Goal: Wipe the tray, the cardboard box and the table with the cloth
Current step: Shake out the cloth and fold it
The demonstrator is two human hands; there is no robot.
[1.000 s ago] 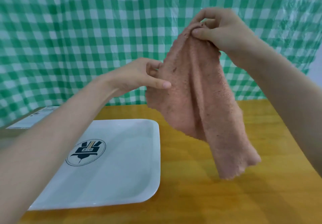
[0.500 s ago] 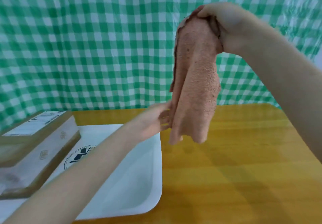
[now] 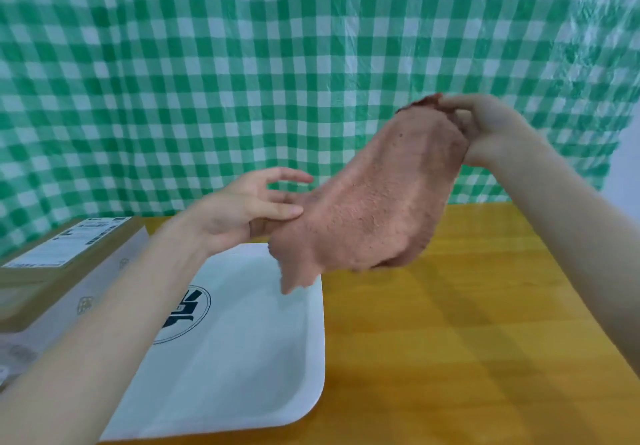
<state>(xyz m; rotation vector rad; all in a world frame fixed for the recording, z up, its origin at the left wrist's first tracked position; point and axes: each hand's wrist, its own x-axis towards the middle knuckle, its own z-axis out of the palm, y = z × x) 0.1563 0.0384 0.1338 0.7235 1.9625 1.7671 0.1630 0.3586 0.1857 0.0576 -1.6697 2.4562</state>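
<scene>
The tray [image 3: 242,358] is white and shallow and lies on the yellow wooden counter [image 3: 450,340]. Its bed shows a dark round emblem [image 3: 188,309], partly covered by the left forearm that crosses above it.

The pink cloth [image 3: 374,209] is in the air above the tray's far right corner. It slants from high on the tray's right down to that corner, and a ragged tip hangs over the far rim.

The right hand [image 3: 485,129], up and to the right of the tray, pinches the cloth's bunched top end between thumb and curled fingers. The left hand [image 3: 242,212] is above the tray's far edge, its upper fingers spread and nearly straight, its thumb tip against the cloth's lower edge. The lower fingers run behind the cloth, so I cannot tell whether this hand grips it.

The cardboard box [image 3: 69,271] lies closed just left of the tray, with a white label [image 3: 69,243] on its lid. A green-and-white checked sheet [image 3: 242,63] hangs beyond the tray.
</scene>
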